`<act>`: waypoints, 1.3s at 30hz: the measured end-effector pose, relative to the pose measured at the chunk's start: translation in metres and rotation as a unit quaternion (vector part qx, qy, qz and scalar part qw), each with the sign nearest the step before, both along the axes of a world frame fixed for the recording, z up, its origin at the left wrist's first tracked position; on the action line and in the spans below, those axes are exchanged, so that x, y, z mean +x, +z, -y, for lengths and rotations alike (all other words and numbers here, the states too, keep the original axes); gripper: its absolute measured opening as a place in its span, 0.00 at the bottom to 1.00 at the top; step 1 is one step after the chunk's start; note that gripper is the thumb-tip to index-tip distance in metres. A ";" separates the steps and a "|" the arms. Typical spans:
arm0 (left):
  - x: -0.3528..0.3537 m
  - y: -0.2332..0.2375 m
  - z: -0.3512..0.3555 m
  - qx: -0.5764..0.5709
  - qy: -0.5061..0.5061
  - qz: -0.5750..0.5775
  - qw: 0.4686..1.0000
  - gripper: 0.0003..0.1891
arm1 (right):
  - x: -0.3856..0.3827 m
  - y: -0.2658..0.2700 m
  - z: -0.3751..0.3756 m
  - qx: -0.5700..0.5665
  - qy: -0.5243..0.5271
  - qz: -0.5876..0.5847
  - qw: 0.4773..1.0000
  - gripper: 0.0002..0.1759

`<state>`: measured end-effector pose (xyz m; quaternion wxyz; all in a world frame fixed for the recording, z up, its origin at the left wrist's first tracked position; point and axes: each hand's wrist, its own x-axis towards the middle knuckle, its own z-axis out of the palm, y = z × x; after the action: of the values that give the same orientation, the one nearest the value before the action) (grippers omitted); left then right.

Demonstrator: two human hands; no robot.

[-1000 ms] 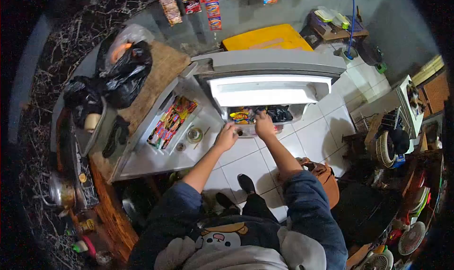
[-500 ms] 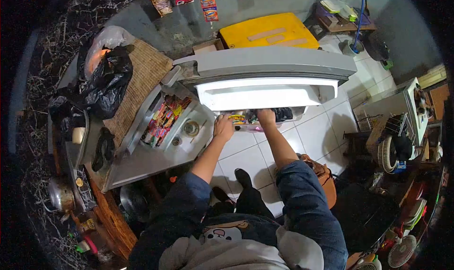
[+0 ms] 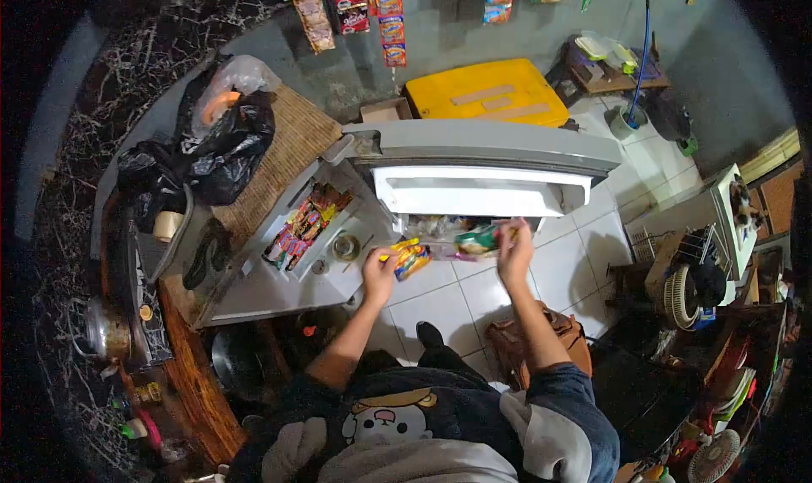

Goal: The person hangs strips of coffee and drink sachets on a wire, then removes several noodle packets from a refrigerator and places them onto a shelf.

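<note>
My left hand (image 3: 378, 273) is closed on a yellow-and-orange packet (image 3: 412, 259), held in front of the open refrigerator door (image 3: 491, 145). To its right, my right hand (image 3: 514, 256) grips the edge of a green packet (image 3: 478, 240), slightly blurred, with some pinkish wrapping near it. Both packets are over the lower door bin (image 3: 444, 224), where clear plastic-wrapped items show. Above that bin is a white door shelf (image 3: 474, 197). Inside the refrigerator, left of my left hand, lie several colourful sachets (image 3: 309, 222) and a round glass container (image 3: 345, 245).
A woven mat (image 3: 283, 136) and black plastic bags (image 3: 228, 153) lie on top of the refrigerator. Behind the door stands a yellow box (image 3: 486, 92). A brown bag (image 3: 541, 343) sits by my right side. A fan (image 3: 689, 273) stands at the right.
Both hands have come up out of the lower door bin toward me and moved apart, the left with the yellow-and-orange packet, the right with the green packet. The view has shifted.
</note>
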<state>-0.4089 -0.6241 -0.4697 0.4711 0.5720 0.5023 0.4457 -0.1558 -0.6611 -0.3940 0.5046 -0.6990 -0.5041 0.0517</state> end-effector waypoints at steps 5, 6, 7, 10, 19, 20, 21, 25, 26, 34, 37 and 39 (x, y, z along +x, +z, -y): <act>-0.026 0.085 0.018 -0.153 0.046 0.263 0.951 0.19 | 0.070 0.088 -0.061 0.006 0.005 0.063 0.998 0.10; -0.027 0.107 0.018 -0.182 0.038 0.288 0.939 0.16 | 0.076 0.101 -0.073 -0.005 -0.001 0.070 0.998 0.10; -0.032 0.115 0.016 -0.170 0.035 0.292 0.940 0.16 | 0.079 0.113 -0.082 -0.014 -0.007 0.077 0.997 0.10; -0.048 0.129 0.011 -0.236 -0.077 0.388 0.888 0.10 | 0.087 0.116 -0.095 -0.037 -0.003 0.110 0.993 0.13; -0.111 0.157 0.058 -0.245 -0.150 0.454 0.843 0.09 | 0.062 0.108 -0.070 -0.187 -0.075 0.226 0.953 0.10; -0.119 0.157 0.061 -0.254 -0.139 0.456 0.842 0.11 | 0.055 0.111 -0.057 -0.193 -0.065 0.220 0.954 0.11; -0.126 0.163 0.065 -0.262 -0.126 0.458 0.840 0.13 | 0.050 0.108 -0.044 -0.191 -0.065 0.219 0.955 0.11; -0.149 0.174 0.082 -0.186 -0.061 0.439 0.877 0.08 | 0.012 0.106 0.020 -0.160 -0.044 0.216 0.962 0.12; -0.157 0.169 0.085 -0.181 -0.033 0.416 0.890 0.08 | 0.003 0.096 0.035 -0.143 -0.044 0.214 0.965 0.11; -0.192 0.146 0.095 -0.276 -0.010 0.420 0.865 0.13 | -0.149 0.106 0.119 -0.074 0.178 -0.215 0.957 0.13; -0.199 0.159 0.101 -0.272 -0.004 0.476 0.836 0.13 | -0.198 0.089 0.118 -0.107 0.229 -0.268 0.930 0.13; -0.207 0.157 0.101 -0.246 0.035 0.473 0.845 0.14 | -0.233 0.086 0.112 -0.127 0.216 -0.208 0.945 0.13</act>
<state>-0.6155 -0.7255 -0.3130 0.7609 0.1390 0.3313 0.5403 -0.3889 -0.7730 -0.3082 0.4815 -0.6054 -0.5164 0.3674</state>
